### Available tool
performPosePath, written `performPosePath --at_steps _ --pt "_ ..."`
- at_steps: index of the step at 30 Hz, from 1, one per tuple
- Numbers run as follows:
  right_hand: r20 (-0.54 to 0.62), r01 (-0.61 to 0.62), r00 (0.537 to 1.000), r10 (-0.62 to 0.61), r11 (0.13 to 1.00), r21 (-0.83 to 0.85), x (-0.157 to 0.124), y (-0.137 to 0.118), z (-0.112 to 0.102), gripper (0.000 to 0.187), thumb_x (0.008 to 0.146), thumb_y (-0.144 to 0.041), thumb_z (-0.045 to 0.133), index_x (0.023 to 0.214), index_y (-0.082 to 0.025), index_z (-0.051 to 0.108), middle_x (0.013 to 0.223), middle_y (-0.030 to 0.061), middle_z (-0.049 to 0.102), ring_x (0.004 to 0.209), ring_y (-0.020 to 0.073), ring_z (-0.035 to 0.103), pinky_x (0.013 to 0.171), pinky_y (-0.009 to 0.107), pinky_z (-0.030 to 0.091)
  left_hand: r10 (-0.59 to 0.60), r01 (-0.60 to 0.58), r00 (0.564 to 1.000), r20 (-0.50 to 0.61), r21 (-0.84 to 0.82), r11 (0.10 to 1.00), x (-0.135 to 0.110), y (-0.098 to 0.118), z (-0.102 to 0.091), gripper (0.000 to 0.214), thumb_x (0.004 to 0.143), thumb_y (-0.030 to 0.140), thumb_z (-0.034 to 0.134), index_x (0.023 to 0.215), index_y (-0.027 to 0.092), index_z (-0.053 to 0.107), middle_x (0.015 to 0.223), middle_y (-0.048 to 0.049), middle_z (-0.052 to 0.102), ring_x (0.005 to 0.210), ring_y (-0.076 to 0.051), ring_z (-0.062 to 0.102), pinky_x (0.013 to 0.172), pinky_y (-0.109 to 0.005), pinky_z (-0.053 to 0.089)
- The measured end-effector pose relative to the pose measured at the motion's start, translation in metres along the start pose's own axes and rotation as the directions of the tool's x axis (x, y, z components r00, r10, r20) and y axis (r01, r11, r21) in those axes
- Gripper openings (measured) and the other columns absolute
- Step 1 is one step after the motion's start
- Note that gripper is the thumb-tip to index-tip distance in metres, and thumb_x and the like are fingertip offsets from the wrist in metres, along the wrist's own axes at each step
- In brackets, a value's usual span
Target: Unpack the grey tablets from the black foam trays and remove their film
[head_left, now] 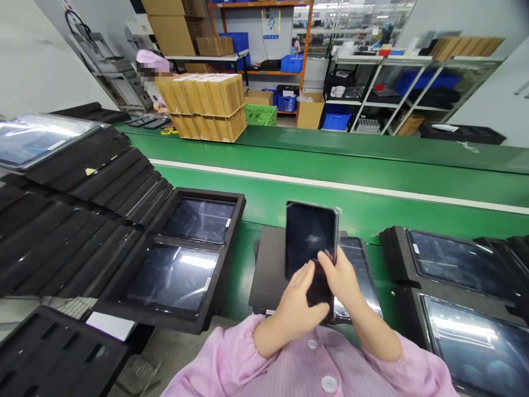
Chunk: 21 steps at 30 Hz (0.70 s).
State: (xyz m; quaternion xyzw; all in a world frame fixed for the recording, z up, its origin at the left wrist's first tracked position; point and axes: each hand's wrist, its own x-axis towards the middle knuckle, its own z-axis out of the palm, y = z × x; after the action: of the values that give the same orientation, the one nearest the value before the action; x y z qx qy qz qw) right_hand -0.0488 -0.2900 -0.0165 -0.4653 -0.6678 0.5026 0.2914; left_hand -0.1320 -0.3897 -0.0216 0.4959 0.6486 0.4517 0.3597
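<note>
A dark-screened tablet [311, 234] is held upright in front of my chest, with a clear, film-like edge on its right side. My right hand [343, 278] grips its right edge, thumb on the front and the other fingers hidden behind. At the lower left, my left hand [293, 303] is closed around it, fingertips on its face and thumb lower down. Beneath the hands lie a flat dark grey panel [268, 264] and another tablet [359, 264], partly covered by my right hand and forearm.
To the left, a black foam tray [235, 220] holds two tablets beside stacked black trays [124, 182]. More tablets [458, 264] lie in foam trays on the right. A green conveyor [264, 201] runs across, with cardboard dividers [210, 105] beyond it and a co-worker [151, 60] behind.
</note>
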Motion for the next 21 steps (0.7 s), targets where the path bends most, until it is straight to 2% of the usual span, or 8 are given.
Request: performPosePath --at_steps 3,6,8,10,14,17,19,21 --pt "0.067 -0.028 0.997 0.024 0.998 0.057 0.022 0.031 0.018 0.035 0.079 -0.041 0.045 0.105 -0.018 0.052 0.104 0.0094 0.068 0.094 0.0228 0.063 0.084 0.035 0.05 -0.055 0.08 0.979 -0.196 0.125 0.989 0.006 -0.036 -0.013 0.062 0.07 0.02 0.054 0.132 0.015 0.049 0.142 -0.0122 0.045 0.135 -0.028 0.034 0.114 -0.048 0.025" --pt "0.143 -0.075 0.987 0.075 0.997 -0.01 0.031 0.06 0.046 0.036 0.083 -0.034 0.04 0.11 -0.015 0.052 0.105 0.0119 0.068 0.094 0.0224 0.064 0.082 0.034 0.051 -0.26 0.355 0.884 -0.388 0.197 0.914 0.013 -0.075 -0.029 0.058 0.073 0.019 0.053 0.13 0.012 0.049 0.144 -0.0144 0.042 0.139 -0.029 0.027 0.116 -0.046 0.019" --pt "0.14 -0.074 0.986 0.087 0.993 -0.092 0.034 0.072 0.061 0.035 0.08 -0.028 0.045 0.111 -0.014 0.055 0.103 0.0134 0.067 0.096 0.0251 0.063 0.084 0.037 0.05 -0.398 0.507 0.818 -0.416 0.195 0.839 0.015 -0.095 -0.038 0.063 0.07 0.016 0.055 0.132 0.008 0.045 0.146 -0.0172 0.038 0.141 -0.03 0.022 0.117 -0.042 0.017" --pt "0.12 -0.043 0.991 0.066 0.982 -0.182 0.037 0.078 0.061 0.039 0.074 -0.023 0.054 0.112 -0.016 0.058 0.111 0.0146 0.063 0.106 0.0293 0.058 0.092 0.042 0.045 -0.466 0.57 0.786 -0.406 0.185 0.801 0.016 -0.109 -0.044 0.069 0.068 0.014 0.057 0.134 0.007 0.041 0.145 -0.0194 0.038 0.14 -0.03 0.025 0.115 -0.04 0.02" --pt "0.024 0.002 1.0 0.006 0.948 -0.317 0.047 0.088 0.006 0.045 0.075 -0.024 0.058 0.12 -0.02 0.058 0.135 0.0135 0.046 0.129 0.0317 0.037 0.108 0.045 0.028 -0.543 0.63 0.75 -0.378 0.158 0.76 0.015 -0.121 -0.05 0.076 0.072 0.021 0.059 0.139 0.004 0.028 0.14 -0.0239 0.043 0.132 -0.031 0.04 0.107 -0.039 0.032" --pt "-0.156 -0.166 0.981 0.114 0.91 -0.38 0.048 0.108 -0.055 0.051 0.081 -0.029 0.05 0.128 -0.009 0.05 0.141 0.0224 0.038 0.134 0.0359 0.03 0.109 0.052 0.021 -0.587 0.67 0.724 -0.363 0.168 0.723 0.018 -0.119 -0.054 0.072 0.076 0.025 0.057 0.137 0.001 0.029 0.134 -0.0264 0.049 0.126 -0.032 0.047 0.101 -0.038 0.038" --pt "-0.248 -0.327 0.937 0.247 0.872 -0.365 0.042 0.124 -0.084 0.052 0.083 -0.033 0.048 0.123 -0.001 0.051 0.132 0.0296 0.046 0.127 0.0396 0.039 0.104 0.053 0.028 -0.594 0.674 0.728 -0.342 0.195 0.713 0.021 -0.114 -0.055 0.064 0.078 0.026 0.054 0.134 0.003 0.033 0.129 -0.0241 0.054 0.12 -0.031 0.053 0.097 -0.036 0.041" --pt "-0.261 -0.436 0.893 0.366 0.844 -0.311 0.034 0.138 -0.096 0.047 0.082 -0.036 0.05 0.111 -0.001 0.059 0.114 0.0279 0.06 0.112 0.0372 0.055 0.094 0.047 0.04 -0.588 0.663 0.743 -0.32 0.237 0.71 0.024 -0.109 -0.056 0.058 0.079 0.026 0.049 0.131 0.003 0.037 0.124 -0.0235 0.057 0.117 -0.032 0.056 0.095 -0.037 0.042"
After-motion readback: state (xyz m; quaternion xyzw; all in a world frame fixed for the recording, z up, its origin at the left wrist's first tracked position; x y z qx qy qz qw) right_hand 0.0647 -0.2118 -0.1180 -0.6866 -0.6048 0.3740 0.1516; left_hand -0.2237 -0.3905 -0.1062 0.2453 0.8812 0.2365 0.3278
